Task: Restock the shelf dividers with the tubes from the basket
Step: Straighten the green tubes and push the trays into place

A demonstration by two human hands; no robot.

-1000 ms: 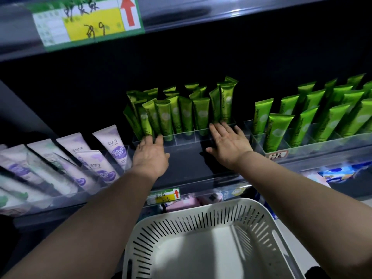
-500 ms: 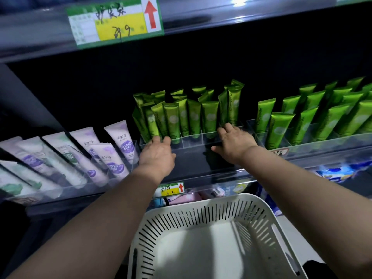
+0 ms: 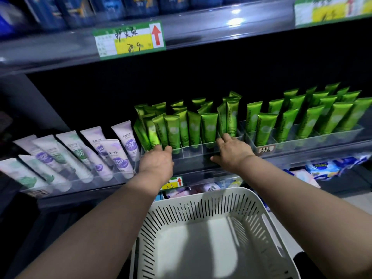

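Several green tubes (image 3: 209,127) stand upright in a clear divider tray (image 3: 193,147) at the middle of the shelf. My left hand (image 3: 157,161) lies palm down on the shelf, its fingertips against the tray's front wall at the left end. At the right end my right hand (image 3: 231,152) does the same, fingers over the front wall and thumb spread to the left. Neither hand holds a tube. The white slotted basket (image 3: 201,193) sits below my forearms and its floor is bare.
A second clear tray of green tubes (image 3: 302,121) stands to the right. Pale purple tubes (image 3: 124,146) lean in dividers on the left. A shelf edge with a price tag (image 3: 130,41) runs overhead. Packets (image 3: 322,168) fill the shelf below.
Both hands have slid a little forward, so the fingertips now press on the tray's front wall. The view has tilted up and shows more of the upper shelf.
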